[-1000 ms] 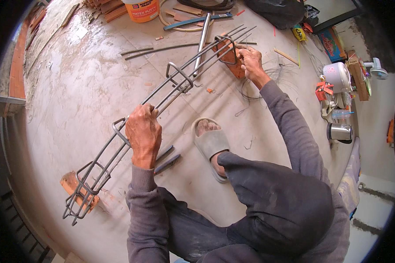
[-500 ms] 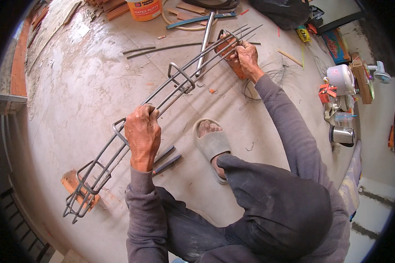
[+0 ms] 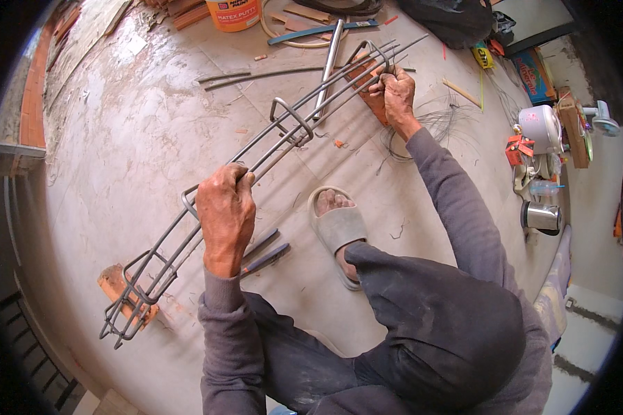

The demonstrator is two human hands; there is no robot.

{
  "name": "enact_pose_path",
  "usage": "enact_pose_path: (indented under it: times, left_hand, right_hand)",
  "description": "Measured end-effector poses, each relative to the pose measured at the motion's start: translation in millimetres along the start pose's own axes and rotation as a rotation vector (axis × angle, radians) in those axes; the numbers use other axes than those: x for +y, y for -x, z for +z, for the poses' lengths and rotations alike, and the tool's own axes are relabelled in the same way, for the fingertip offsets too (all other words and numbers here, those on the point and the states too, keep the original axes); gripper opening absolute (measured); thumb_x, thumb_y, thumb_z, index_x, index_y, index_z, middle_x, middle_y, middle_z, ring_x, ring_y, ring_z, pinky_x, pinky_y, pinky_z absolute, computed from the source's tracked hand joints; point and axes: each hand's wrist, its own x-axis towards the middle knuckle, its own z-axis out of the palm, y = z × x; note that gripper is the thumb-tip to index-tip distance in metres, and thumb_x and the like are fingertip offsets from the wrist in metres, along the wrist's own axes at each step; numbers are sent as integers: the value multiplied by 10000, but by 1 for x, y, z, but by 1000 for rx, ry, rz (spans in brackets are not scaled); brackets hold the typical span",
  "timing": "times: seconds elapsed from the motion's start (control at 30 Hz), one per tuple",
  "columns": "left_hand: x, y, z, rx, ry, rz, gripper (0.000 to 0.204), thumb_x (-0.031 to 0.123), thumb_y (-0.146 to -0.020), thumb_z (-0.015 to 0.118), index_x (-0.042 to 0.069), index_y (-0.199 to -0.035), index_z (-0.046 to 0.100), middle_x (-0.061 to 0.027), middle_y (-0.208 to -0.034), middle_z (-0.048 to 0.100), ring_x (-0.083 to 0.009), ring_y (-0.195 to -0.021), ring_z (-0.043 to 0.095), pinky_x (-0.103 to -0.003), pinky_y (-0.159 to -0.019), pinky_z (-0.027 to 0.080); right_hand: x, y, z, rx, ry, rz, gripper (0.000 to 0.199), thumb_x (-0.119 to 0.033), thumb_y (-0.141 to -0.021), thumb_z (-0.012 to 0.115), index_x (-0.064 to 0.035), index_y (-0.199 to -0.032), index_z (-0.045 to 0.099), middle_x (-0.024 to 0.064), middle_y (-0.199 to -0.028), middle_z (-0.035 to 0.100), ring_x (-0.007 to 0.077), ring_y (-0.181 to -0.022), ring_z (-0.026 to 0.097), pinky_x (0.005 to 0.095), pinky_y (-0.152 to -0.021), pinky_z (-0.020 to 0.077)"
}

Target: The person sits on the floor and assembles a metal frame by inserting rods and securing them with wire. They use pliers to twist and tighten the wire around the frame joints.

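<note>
A long cage of grey steel rebar (image 3: pixel 282 149) lies slantwise before me, from lower left to upper right, with square stirrups around its bars. One orange brick (image 3: pixel 112 280) is under its near left end, and another brick (image 3: pixel 375 105) under its far right end. My left hand (image 3: pixel 226 211) is closed around the bars beside a stirrup. At the far end my right hand (image 3: pixel 399 97) is closed on the end stirrup (image 3: pixel 367 45), close to the protruding bar tips. Its fingertips are partly hidden. A tool with two dark handles (image 3: pixel 266 259) lies beside my left wrist.
Loose rods (image 3: pixel 263 77) and a shiny metal tube (image 3: pixel 331 62) lie beyond the cage. Thin tangled wire (image 3: pixel 436 128) spreads right of my right hand. A putty bucket (image 3: pixel 234 15) stands at the back. A rice cooker (image 3: pixel 538 128) and a kettle (image 3: pixel 541 216) line the right side.
My right hand has shifted slightly right, and the end stirrup in it has moved a little along the bars toward their tips. My left hand keeps its place on the cage.
</note>
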Motion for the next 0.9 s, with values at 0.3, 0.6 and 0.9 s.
enact_pose_path:
  times: [0.3, 0.6, 0.9]
  left_hand:
    - [-3, -1, -1, -31, 23, -19, 196, 155, -860, 664, -32, -897, 713, -186, -748, 684, -260, -658, 657, -346, -672, 505]
    - [-2, -3, -3, -69, 53, -40, 209, 144, -864, 665, -50, -921, 717, -195, -789, 706, -243, -690, 684, -341, -690, 523]
    - [3, -3, -6, -78, 84, -73, 149, 94, -850, 665, -45, -881, 712, -217, -779, 683, -313, -665, 677, -359, -668, 522]
  right_hand:
    - [-6, 3, -7, -62, -8, 92, 124, -36, -944, 514, 3, -966, 629, 47, -725, 624, 124, -558, 632, 229, -470, 530]
    - [-4, -6, -11, -43, 50, 63, 142, -41, -949, 506, 1, -994, 634, 35, -692, 616, 108, -558, 636, 219, -452, 523]
    - [-5, -1, -15, -92, 58, 103, 154, -59, -954, 510, 1, -1022, 635, 40, -711, 625, 112, -543, 629, 219, -425, 503]
